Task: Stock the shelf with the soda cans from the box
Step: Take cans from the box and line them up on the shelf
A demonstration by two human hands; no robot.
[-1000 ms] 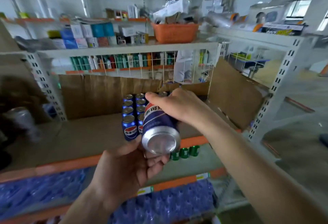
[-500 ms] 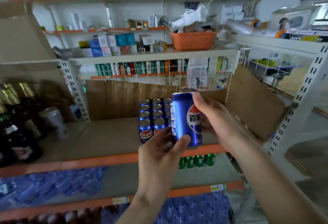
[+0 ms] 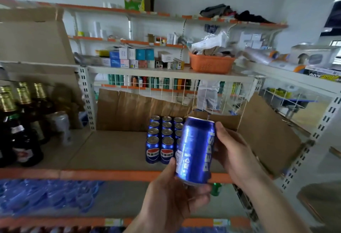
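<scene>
Currently both hands, left (image 3: 171,195) cupping the base and right (image 3: 238,157) wrapped round the side, hold one can (image 3: 195,149) upright above the shelf's front edge (image 3: 110,174), just before the stocked cans (image 3: 162,136); a hasty set-down could topple that block's front row.

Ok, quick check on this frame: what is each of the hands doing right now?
Left hand: grips the lower end of the blue soda can, thumb up its side.
Right hand: holds the same can from the right side.
</scene>
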